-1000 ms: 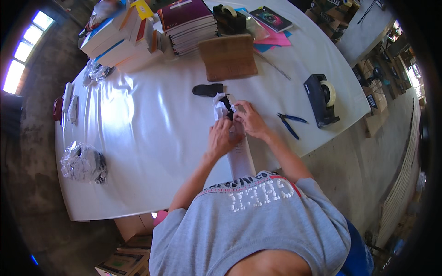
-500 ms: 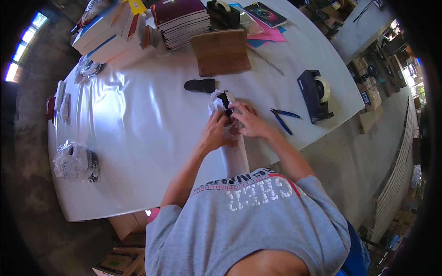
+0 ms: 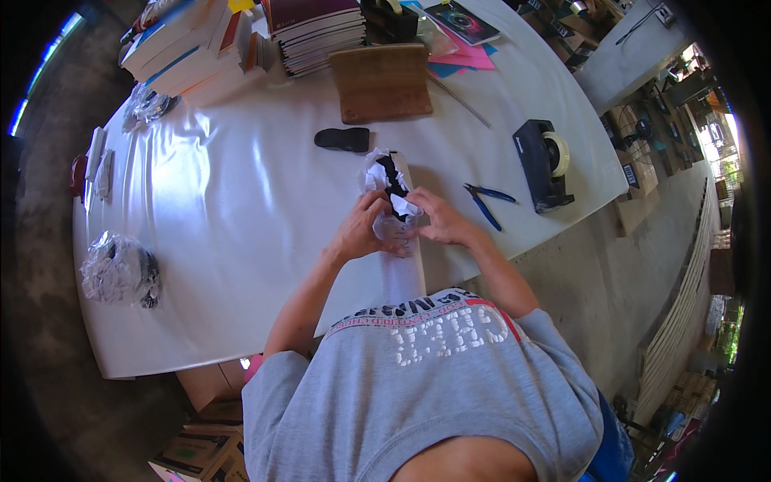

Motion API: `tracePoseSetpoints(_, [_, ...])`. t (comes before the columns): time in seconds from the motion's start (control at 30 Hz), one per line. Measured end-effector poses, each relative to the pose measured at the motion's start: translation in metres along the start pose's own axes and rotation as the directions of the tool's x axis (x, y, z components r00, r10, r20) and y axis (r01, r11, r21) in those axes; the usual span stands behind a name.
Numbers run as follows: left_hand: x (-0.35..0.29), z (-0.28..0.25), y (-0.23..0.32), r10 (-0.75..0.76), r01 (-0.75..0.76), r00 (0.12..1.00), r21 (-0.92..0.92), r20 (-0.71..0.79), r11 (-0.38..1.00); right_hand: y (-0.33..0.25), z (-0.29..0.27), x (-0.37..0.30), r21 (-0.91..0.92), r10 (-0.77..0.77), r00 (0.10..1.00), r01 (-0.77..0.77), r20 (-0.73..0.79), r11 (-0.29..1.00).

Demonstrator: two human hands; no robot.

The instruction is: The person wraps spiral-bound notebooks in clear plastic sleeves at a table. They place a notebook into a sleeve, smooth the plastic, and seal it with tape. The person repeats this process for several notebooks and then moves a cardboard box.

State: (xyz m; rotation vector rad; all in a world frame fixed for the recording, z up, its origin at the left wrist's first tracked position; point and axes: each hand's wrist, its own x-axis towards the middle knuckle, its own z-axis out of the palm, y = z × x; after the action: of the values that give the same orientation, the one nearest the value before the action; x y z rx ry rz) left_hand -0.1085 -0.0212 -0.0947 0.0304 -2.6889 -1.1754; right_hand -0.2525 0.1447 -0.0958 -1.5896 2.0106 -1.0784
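Note:
In front of my chest lies a long white box or package (image 3: 401,277), its near end pointing at me. Crumpled white paper (image 3: 375,178) is spread apart at its far end, and a black item (image 3: 394,181), whose kind I cannot make out, shows inside. My left hand (image 3: 360,230) pinches the paper on the left side. On the right, my right hand (image 3: 444,222) grips the paper's other edge between thumb and fingers. A dark, flat, round-ended piece (image 3: 342,140) rests just beyond the package. Blue-handled cutting pliers (image 3: 487,204) lie open to the right.
A black tape dispenser (image 3: 540,169) stands at the right table edge. Farther back are a brown wooden stand (image 3: 379,84), a metal spiral (image 3: 459,101), stacked books (image 3: 317,40) and pink sheets (image 3: 466,60). A plastic-wrapped bundle (image 3: 120,271) sits at the left.
The white paper has been spread wider, and more of the black item shows. A white flap now stands up between my hands. The whole view has shifted slightly.

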Motion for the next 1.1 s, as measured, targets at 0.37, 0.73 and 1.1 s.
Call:
tracePoseSetpoints(0.37, [0.013, 0.001, 0.028, -0.090, 0.080, 0.994, 0.146, 0.064, 0.986, 0.022, 0.014, -0.024, 0.685, 0.349, 0.935, -0.214, -0.062, 0.696])
tracePoseSetpoints(0.73, [-0.021, 0.046, 0.042, -0.078, 0.070, 0.996, 0.146, 0.047, 0.987, 0.022, 0.016, -0.036, 0.229, 0.209, 0.961, -0.165, -0.183, 0.959])
tracePoseSetpoints(1.1, [-0.079, 0.041, 0.077, -0.082, 0.133, 0.981, -0.306, 0.174, 0.943, -0.043, 0.012, -0.073, -0.112, -0.014, 1.000, 0.013, -0.005, 0.994])
